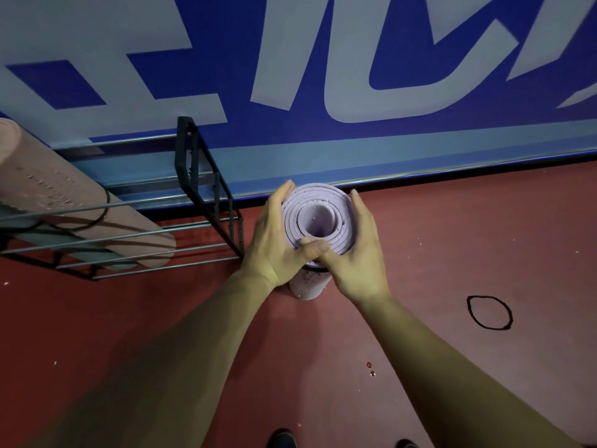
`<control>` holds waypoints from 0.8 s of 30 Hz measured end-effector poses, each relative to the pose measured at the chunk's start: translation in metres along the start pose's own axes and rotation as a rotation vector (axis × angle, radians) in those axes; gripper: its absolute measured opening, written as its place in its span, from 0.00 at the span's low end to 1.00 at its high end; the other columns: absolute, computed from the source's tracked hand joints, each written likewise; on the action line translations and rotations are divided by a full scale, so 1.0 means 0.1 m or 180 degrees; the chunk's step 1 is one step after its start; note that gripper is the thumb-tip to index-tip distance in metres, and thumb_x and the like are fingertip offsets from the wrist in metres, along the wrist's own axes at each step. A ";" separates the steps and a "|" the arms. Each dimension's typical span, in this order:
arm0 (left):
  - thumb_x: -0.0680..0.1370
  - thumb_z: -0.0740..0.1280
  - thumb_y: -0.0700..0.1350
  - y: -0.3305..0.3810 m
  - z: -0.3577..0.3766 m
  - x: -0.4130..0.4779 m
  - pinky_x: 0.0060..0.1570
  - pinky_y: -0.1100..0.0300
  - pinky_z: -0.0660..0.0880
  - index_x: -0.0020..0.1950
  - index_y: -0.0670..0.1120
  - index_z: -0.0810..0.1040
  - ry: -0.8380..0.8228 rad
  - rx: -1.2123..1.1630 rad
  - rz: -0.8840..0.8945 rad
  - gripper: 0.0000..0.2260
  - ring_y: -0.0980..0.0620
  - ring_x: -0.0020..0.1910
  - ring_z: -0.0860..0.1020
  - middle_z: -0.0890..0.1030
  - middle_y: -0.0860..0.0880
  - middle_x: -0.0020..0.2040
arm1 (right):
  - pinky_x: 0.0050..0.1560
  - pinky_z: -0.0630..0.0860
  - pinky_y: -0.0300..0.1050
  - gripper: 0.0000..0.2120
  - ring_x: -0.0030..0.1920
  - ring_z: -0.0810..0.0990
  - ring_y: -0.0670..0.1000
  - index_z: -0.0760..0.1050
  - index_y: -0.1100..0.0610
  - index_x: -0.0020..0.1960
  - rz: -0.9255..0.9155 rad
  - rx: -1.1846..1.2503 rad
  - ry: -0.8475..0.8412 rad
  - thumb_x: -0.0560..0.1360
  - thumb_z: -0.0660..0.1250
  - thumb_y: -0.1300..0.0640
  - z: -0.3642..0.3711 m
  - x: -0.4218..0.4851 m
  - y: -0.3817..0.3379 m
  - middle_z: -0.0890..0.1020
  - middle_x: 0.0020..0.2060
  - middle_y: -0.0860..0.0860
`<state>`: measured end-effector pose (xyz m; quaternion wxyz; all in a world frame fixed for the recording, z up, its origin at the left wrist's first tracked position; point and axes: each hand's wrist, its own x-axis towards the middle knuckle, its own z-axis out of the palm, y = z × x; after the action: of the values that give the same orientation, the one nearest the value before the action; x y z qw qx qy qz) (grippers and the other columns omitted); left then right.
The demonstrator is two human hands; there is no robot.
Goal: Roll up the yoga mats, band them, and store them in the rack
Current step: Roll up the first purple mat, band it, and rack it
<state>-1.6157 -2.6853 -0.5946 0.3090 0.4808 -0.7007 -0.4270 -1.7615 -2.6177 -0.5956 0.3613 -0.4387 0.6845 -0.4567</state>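
Squarely between left grip (274, 236), right grip (357, 253) — mat (336, 202)

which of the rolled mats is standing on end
The pale purple mat, upright on the floor and held between the left hand and right hand. The pink mat lies on its side in the rack.

The pale lilac rolled foam yoga mat (318, 218) shows a spiral of layers at its end and white flecks down its side. The pinkish-tan rolled mat (48, 189) carries pale flecks and a thin black band (108, 202). The metal wire rack (184, 147) is black-framed with silver-grey rods. The brick-red floor (452, 253) is speckled pale; the elastic loop (489, 312) is black. The deep blue wall (403, 118) bears large grey-blue lettering.
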 end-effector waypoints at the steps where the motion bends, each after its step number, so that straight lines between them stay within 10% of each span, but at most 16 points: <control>1: 0.59 0.65 0.82 -0.02 0.02 -0.04 0.73 0.60 0.62 0.80 0.46 0.55 0.0028 -0.0157 -0.0019 0.60 0.60 0.75 0.64 0.65 0.58 0.75 | 0.73 0.66 0.44 0.60 0.74 0.67 0.40 0.53 0.46 0.82 0.0083 0.0081 -0.0053 0.60 0.79 0.33 0.00 -0.01 0.00 0.69 0.75 0.40; 11: 0.56 0.75 0.76 -0.36 0.00 -0.26 0.73 0.42 0.66 0.81 0.56 0.53 -0.0117 0.0125 -0.0225 0.61 0.53 0.77 0.64 0.65 0.55 0.78 | 0.63 0.68 0.28 0.52 0.67 0.73 0.35 0.55 0.37 0.75 -0.0100 0.0559 -0.0323 0.62 0.84 0.46 -0.04 -0.10 0.11 0.77 0.63 0.30; 16: 0.52 0.81 0.65 -0.33 0.01 -0.32 0.76 0.45 0.63 0.80 0.60 0.44 -0.0362 0.0223 -0.0076 0.66 0.57 0.79 0.59 0.60 0.59 0.80 | 0.67 0.68 0.32 0.49 0.70 0.72 0.38 0.55 0.33 0.71 -0.0263 0.0680 -0.0313 0.63 0.84 0.48 -0.02 -0.20 0.18 0.76 0.65 0.31; 21: 0.55 0.79 0.66 -0.30 0.01 -0.28 0.67 0.75 0.58 0.77 0.66 0.48 -0.0246 0.0250 0.0029 0.58 0.77 0.70 0.59 0.58 0.83 0.67 | 0.69 0.67 0.35 0.48 0.72 0.71 0.42 0.57 0.36 0.72 -0.0497 0.0651 -0.0466 0.64 0.84 0.55 -0.03 -0.12 0.26 0.74 0.68 0.37; 24: 0.56 0.78 0.67 -0.39 0.02 -0.26 0.75 0.60 0.60 0.81 0.58 0.45 -0.0109 0.0380 -0.0121 0.62 0.65 0.76 0.59 0.58 0.70 0.74 | 0.75 0.67 0.48 0.55 0.75 0.70 0.48 0.55 0.45 0.78 -0.0590 0.0447 -0.0700 0.62 0.86 0.53 -0.03 -0.01 0.32 0.73 0.71 0.43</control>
<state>-1.5930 -2.6670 -0.6308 0.2595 0.5043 -0.7208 -0.3984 -1.7723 -2.6094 -0.6246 0.4200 -0.5210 0.5638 -0.4840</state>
